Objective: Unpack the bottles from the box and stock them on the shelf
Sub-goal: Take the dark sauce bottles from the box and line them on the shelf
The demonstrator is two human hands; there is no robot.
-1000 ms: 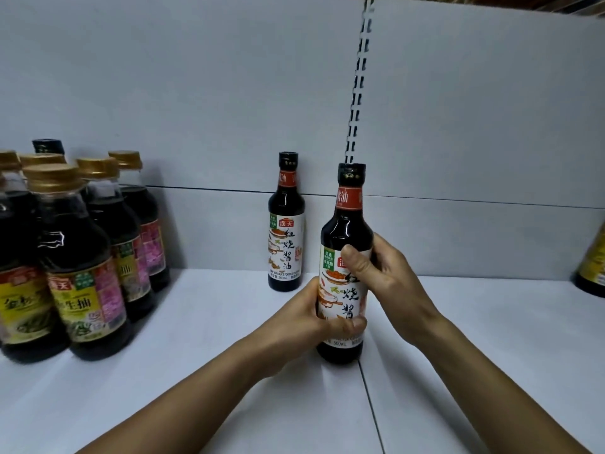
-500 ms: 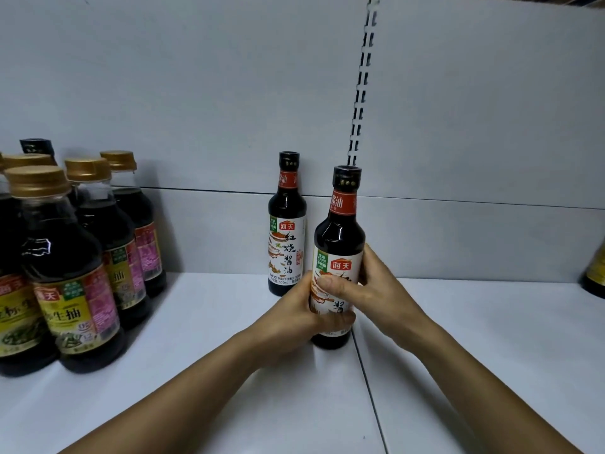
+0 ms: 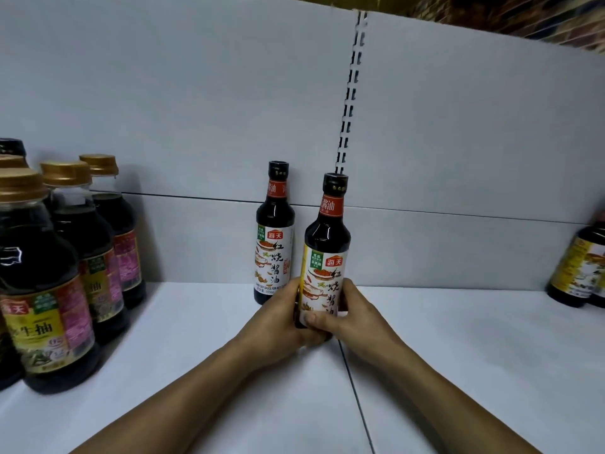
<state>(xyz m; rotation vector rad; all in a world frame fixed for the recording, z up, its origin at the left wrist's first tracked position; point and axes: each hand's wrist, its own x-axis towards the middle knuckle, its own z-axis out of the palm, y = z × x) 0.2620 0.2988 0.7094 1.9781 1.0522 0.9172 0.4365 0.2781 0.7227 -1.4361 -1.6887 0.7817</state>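
Note:
A dark soy sauce bottle [image 3: 328, 244] with a black cap and a white label stands upright on the white shelf [image 3: 458, 339]. My left hand [image 3: 278, 319] grips its lower left side. My right hand [image 3: 350, 314] wraps its lower right side, thumb across the label. A second, matching bottle [image 3: 274, 234] stands just behind and to the left, against the back panel. The held bottle's base is hidden by my fingers. No box is in view.
Several larger gold-capped soy sauce bottles [image 3: 49, 283] crowd the left end of the shelf. Yellow-labelled bottles [image 3: 579, 267] stand at the far right edge. A slotted upright [image 3: 350, 93] runs up the grey back panel, and a seam [image 3: 357, 388] divides the shelf boards.
The held bottle has gone further back on the shelf, closer to the bottle behind it. Both hands have slid down toward its base.

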